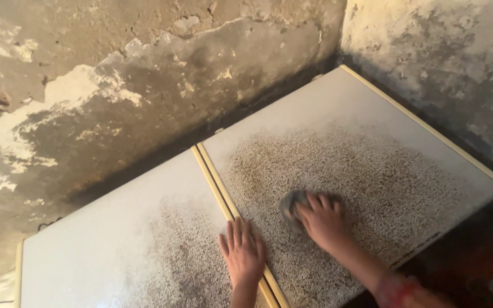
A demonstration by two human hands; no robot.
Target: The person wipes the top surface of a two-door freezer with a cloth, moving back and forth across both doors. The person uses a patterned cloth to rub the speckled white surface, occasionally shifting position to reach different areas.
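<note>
My right hand (323, 219) presses a grey scrub pad (291, 204) onto the right-hand white lid panel (343, 108), in the middle of its brown speckled, rusty patch. My left hand (242, 254) lies flat with fingers spread on the left-hand white panel (104, 245), beside the two yellowish trim strips (215, 177) where the panels meet. The left hand holds nothing. A red band sits on my right wrist (397, 288).
Both panels form a flat white top set into a corner of stained, peeling plaster walls (144, 74). A yellowish edge strip (429, 128) runs along the far right side. A dark gap lies behind the top and dark floor at the lower right.
</note>
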